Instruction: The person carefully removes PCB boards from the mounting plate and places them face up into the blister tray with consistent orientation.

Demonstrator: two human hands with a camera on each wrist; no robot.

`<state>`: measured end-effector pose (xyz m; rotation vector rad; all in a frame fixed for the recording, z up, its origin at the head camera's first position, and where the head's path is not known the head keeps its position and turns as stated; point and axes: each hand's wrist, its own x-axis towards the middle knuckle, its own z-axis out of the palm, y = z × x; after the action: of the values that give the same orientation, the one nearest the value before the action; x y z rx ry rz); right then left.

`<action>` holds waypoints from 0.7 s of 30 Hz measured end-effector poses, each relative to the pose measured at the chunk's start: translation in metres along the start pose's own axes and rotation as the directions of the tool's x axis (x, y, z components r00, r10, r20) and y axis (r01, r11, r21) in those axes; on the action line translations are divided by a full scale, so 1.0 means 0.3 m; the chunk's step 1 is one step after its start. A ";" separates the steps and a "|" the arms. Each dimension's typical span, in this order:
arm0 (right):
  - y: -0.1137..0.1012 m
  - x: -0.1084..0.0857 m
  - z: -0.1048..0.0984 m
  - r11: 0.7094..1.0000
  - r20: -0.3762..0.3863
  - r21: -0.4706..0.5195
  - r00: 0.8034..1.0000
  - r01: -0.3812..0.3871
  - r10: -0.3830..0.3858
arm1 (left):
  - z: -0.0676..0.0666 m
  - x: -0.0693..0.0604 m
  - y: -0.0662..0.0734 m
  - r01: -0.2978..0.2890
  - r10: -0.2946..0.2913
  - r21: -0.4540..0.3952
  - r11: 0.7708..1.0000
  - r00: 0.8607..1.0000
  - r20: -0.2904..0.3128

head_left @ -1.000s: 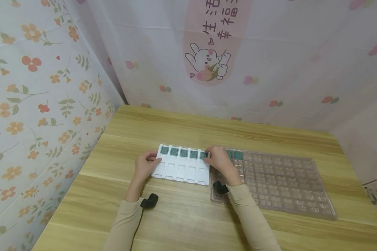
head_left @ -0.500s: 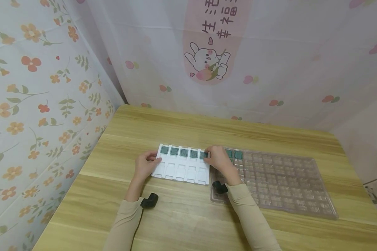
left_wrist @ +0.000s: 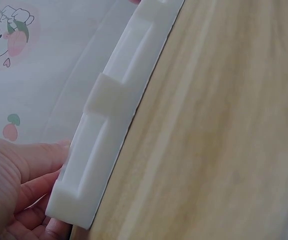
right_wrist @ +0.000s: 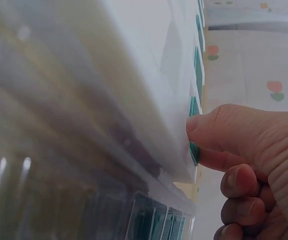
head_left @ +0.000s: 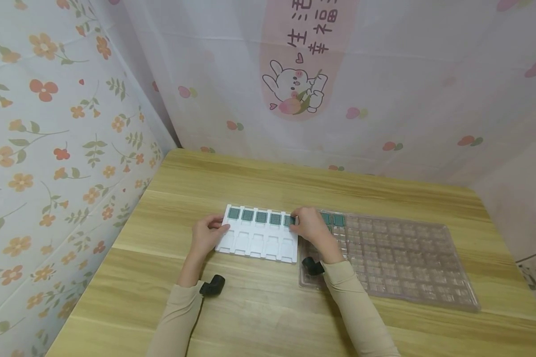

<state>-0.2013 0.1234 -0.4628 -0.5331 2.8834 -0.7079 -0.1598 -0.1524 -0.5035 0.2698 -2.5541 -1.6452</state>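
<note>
**My Two Grips at the White Tray (head_left: 258, 230)**

In front of me, at twelve o'clock, there hangs a printed curtain (head_left: 384, 74). Below it is the wooden table (head_left: 259, 307), and on this table lies the clear tray (head_left: 406, 258), with many small compartments. The white tray, which is smaller, is just beside it, at the clear tray's nine o'clock side; whether the two touch, I cannot tell.

My left hand (head_left: 204, 237) is at nine o'clock of the white tray, thumb and fingers pinching its short edge. My right hand (head_left: 312, 227) is at two o'clock, and there thumb and index finger pinch the fifth green piece (head_left: 288, 221), partly covering it.

Four other green pieces (head_left: 261, 217) sit in the same row, running back toward ten o'clock. More green squares (head_left: 339, 220) lie in the clear tray, near its ten o'clock corner.
</note>
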 end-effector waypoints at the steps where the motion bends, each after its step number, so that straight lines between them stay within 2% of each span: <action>1: -0.001 0.000 -0.002 1.000 0.000 -0.003 1.000 0.003 -0.003 | 0.000 0.000 0.000 -0.001 0.001 -0.002 1.000 1.000 0.000; 9: 0.003 -0.008 -0.009 0.999 -0.021 -0.019 0.999 0.032 -0.033 | -0.002 -0.001 -0.001 -0.030 0.030 -0.013 0.999 1.000 -0.003; 14: 0.008 -0.015 -0.016 0.998 -0.043 -0.029 0.998 0.047 -0.048 | -0.002 -0.003 0.001 -0.025 0.025 -0.022 0.999 1.000 -0.004; 21: 0.003 -0.029 -0.032 1.000 -0.037 0.009 0.999 0.027 -0.027 | 0.000 -0.001 0.000 -0.019 0.019 -0.007 1.000 1.000 -0.006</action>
<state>-0.1954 0.1313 -0.4544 -0.5647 2.9108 -0.7428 -0.1593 -0.1524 -0.5035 0.2482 -2.5384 -1.6433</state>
